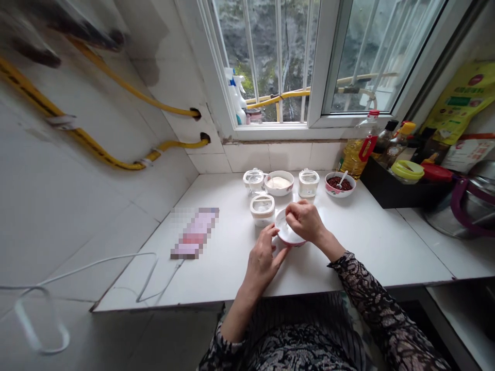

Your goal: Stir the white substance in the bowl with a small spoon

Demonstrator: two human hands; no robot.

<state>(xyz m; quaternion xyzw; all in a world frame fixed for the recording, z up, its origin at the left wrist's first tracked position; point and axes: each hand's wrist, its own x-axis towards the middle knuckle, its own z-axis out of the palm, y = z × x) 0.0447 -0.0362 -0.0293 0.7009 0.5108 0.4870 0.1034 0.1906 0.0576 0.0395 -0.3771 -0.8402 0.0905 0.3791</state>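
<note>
A small white bowl [285,230] with a pink-red pattern low on its side stands on the counter in front of me. My left hand [265,252] grips its near left side, thumb underneath along the edge and fingers at the rim. Above the bowl's opening, my right hand [303,219] is closed in a fist; what it holds is hidden by the fingers. White stuff shows inside the bowl. Just left of it sits a lidded clear container [262,210]. Behind are a bowl of white grains or powder [279,183] and another lidded container [308,183].
A third container [253,180] stands at the back left. A bowl of dark red beans [340,184] holds a white spoon. An oil bottle [359,147] and a black box [398,188] of condiments are at right. A blurred-out flat device [197,234] with a white cable lies left.
</note>
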